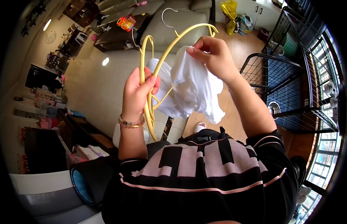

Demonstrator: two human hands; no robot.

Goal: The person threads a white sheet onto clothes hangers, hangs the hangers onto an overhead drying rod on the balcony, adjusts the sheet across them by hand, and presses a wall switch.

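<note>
My left hand (139, 89) is closed around two yellow clothes hangers (164, 56) with silver hooks that point up and away from me. A white garment (197, 86) hangs in loose folds on the right of the hangers, and part of it passes behind them. My right hand (214, 56) pinches the garment's upper edge between thumb and fingers, close to the end of the farther hanger. The garment's lower edge falls above the floor in front of my body.
To the right stands a black wire pet cage (272, 74) with a metal bowl (273, 108). A grey sofa (184, 33) and dark low table (117, 35) lie ahead. Yellow and white bags (229, 16) sit by a white cabinet. A black cylinder (87, 181) with a blue inside is at lower left.
</note>
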